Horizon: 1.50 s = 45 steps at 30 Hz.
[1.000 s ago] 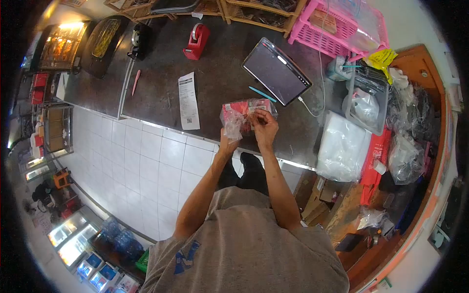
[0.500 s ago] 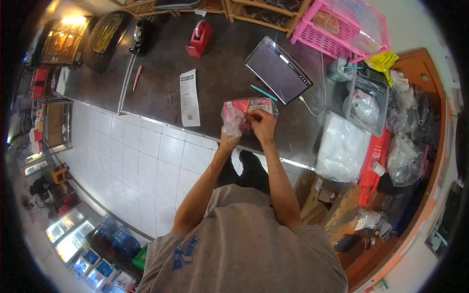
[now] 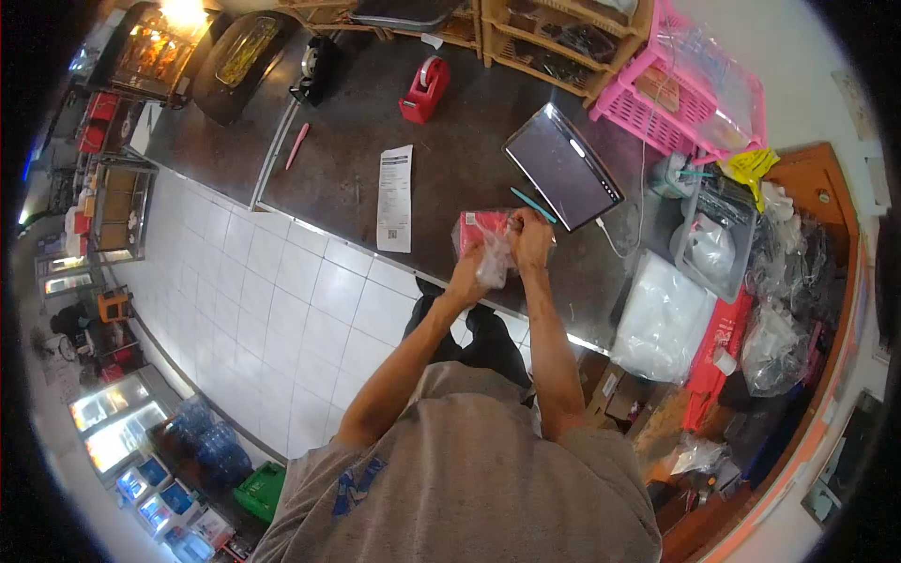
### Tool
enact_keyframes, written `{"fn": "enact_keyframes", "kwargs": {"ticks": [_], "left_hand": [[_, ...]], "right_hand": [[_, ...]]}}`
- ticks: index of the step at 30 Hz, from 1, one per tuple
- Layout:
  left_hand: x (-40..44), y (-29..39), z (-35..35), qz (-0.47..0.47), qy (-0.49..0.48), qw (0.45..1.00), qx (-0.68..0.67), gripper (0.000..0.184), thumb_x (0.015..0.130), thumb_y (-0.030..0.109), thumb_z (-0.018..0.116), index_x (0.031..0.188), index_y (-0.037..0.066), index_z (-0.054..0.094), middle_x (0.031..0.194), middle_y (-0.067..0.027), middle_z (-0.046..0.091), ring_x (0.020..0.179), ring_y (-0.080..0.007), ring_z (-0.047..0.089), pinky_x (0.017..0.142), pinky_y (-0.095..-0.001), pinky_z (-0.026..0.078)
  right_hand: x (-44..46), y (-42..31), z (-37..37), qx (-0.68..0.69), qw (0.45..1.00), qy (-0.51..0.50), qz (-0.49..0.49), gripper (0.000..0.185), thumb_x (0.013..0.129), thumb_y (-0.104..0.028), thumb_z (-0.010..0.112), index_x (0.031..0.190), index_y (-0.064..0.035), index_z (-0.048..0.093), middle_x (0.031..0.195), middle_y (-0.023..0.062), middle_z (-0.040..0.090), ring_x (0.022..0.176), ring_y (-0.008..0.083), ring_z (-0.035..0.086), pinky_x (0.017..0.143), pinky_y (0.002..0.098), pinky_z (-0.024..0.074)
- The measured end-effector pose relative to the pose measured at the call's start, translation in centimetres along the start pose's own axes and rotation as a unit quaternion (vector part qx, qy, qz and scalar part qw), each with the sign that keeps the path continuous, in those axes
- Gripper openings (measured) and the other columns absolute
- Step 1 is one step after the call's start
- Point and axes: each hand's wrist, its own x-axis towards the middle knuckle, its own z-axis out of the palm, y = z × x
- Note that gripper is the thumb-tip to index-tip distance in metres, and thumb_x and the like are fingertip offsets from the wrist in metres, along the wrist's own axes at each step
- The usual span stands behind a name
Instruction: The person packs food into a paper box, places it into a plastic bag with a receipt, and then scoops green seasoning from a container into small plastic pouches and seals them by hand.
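Note:
A red package [image 3: 468, 231] in a clear plastic bag [image 3: 494, 266] lies at the table's near edge, in the middle of the head view. My left hand [image 3: 469, 274] is closed on the bag's gathered plastic at the near side. My right hand [image 3: 533, 242] has its fingers bent and pinched at the package's right end, closed on the plastic. The fingertips of both hands are partly hidden by the crumpled film. Just beyond my right hand, a teal pen [image 3: 532, 204] rests beside a tablet [image 3: 565, 167]. To the left lies a long printed receipt [image 3: 395, 199].
A red tape dispenser [image 3: 425, 90], a black dispenser [image 3: 314, 70] and a pink pen [image 3: 297, 146] are farther back. On the right are a stack of clear plastic bags [image 3: 660, 317], a grey bin [image 3: 690, 244] and a pink basket rack [image 3: 648, 98]. A white cable runs from the tablet.
The view has shifted, so table items appear farther right and lower. My right hand has moved toward the package's right end, and the gathered plastic now stretches between both hands.

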Motion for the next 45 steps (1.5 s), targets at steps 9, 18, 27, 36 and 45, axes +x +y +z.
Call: {"fn": "enact_keyframes", "kwargs": {"ticks": [9,18,27,36,45], "left_hand": [[-3.9,3.8,-6.4,0.035,-0.165,0.981,0.099,0.088,0.062,-0.001,0.065,0.148,0.006,0.043,0.155,-0.0199,0.038,0.147,-0.0378,0.028,0.119,-0.044,0.028],[4.5,-8.6,-19.0,-0.147,0.077,0.979,-0.118,0.031,0.083,0.002,0.061,0.113,0.005,0.07,0.11,-0.0142,0.071,0.101,-0.0303,0.066,0.089,-0.0398,0.051],[19.8,-24.6,-19.5,-0.367,-0.03,0.807,-0.461,0.034,0.097,0.028,0.05,0.118,0.008,0.068,0.116,-0.0063,0.07,0.107,-0.0207,0.062,0.095,-0.0385,0.047],[23.9,-27.2,-23.3,-0.291,-0.19,0.838,-0.42,0.059,0.087,0.054,0.072,0.117,0.003,0.072,0.11,-0.0113,0.073,0.101,-0.0192,0.066,0.088,-0.0342,0.05],[22.7,-29.8,-20.4,-0.069,-0.097,0.993,-0.017,0.034,0.085,0.033,0.081,0.095,0.001,0.077,0.08,-0.0017,0.069,0.063,-0.0121,0.058,0.057,-0.0317,0.049]], "right_hand": [[5.5,-1.6,-2.3,0.013,0.992,-0.069,0.108,0.012,0.076,-0.003,0.072,0.088,-0.0044,0.07,0.084,0.0134,0.072,0.073,0.0234,0.069,0.071,0.035,0.054],[17.9,-13.5,15.1,0.263,0.91,-0.116,0.298,0.037,0.088,-0.036,0.078,0.11,-0.0066,0.072,0.105,0.0006,0.071,0.097,0.0114,0.063,0.079,0.0314,0.051],[22.6,-13.7,27.2,0.228,0.912,0.056,0.336,0.028,0.091,-0.026,0.076,0.098,0.0006,0.075,0.095,0.0074,0.074,0.085,0.0135,0.065,0.078,0.0303,0.05],[-0.3,-26.4,24.2,0.233,0.934,0.059,0.263,0.042,0.092,-0.034,0.074,0.109,0.0044,0.071,0.113,0.0121,0.069,0.101,0.0181,0.065,0.088,0.0343,0.0517],[2.0,-21.2,20.9,0.246,0.931,0.035,0.267,0.022,0.087,-0.017,0.077,0.098,0.001,0.072,0.086,0.0094,0.072,0.08,0.0194,0.07,0.072,0.0326,0.0532]]}}
